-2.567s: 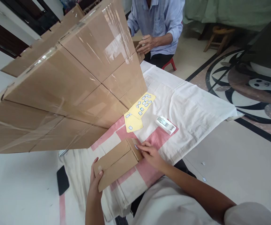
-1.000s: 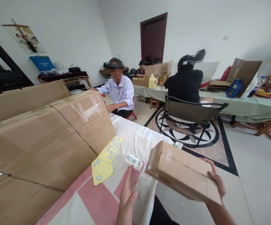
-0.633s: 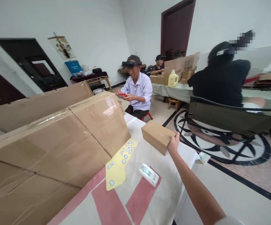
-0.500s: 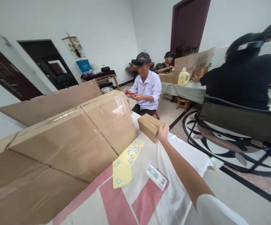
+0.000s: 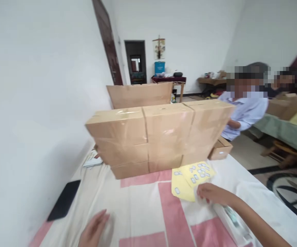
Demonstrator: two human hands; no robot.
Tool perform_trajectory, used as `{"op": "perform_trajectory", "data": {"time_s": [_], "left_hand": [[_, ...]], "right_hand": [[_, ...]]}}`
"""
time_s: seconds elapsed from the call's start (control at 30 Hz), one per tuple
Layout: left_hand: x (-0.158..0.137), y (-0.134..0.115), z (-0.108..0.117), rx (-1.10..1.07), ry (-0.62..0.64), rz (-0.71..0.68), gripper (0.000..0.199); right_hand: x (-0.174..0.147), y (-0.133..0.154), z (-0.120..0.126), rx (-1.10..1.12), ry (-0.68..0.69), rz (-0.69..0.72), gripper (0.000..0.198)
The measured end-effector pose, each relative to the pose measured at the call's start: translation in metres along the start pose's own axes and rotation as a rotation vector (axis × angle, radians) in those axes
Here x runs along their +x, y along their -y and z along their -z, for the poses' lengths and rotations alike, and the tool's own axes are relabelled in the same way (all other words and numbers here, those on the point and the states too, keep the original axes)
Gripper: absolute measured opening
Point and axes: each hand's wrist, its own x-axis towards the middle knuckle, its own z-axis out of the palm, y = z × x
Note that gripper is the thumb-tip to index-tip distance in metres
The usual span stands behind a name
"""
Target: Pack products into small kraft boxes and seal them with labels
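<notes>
My right hand is over the table beside two yellow sheets, its fingers curled together and slightly blurred. A pale patch shows at its fingertips, but I cannot make out what it is. Small light, dark-edged shapes are scattered on the sheets. Beneath my right forearm lies a long white package, partly covered by the arm. My left hand is low over the cloth at the near left, fingers extended and holding nothing. The small brown carton stands at the right end of the large taped boxes.
A black phone-like slab and a white booklet lie at the table's left, by the wall. A cardboard sheet stands behind the taped boxes. A person in a light shirt sits beyond the right edge.
The view has swung left. My right hand has let go of the small carton and come back near the yellow sheets. My left hand has come into view.
</notes>
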Motion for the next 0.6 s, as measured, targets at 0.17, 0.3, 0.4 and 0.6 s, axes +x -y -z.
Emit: {"op": "perform_trajectory", "data": {"time_s": [0.17, 0.3, 0.4, 0.6], "left_hand": [[0.139, -0.009, 0.02, 0.208, -0.131, -0.226, 0.069], [0.234, -0.028, 0.01, 0.396, -0.127, -0.238, 0.079], [0.281, -0.036, 0.005, 0.501, -0.073, -0.193, 0.075], [0.314, -0.027, 0.005, 0.619, -0.144, -0.125, 0.069]], "right_hand": [[0.016, 0.109, -0.114, -0.138, 0.312, 0.356, 0.02], [0.061, 0.219, -0.224, -0.234, 0.448, 0.578, 0.058], [0.121, 0.295, -0.295, -0.15, 0.417, 0.61, 0.082], [0.238, 0.372, -0.356, -0.276, -0.236, 0.301, 0.088]]}}
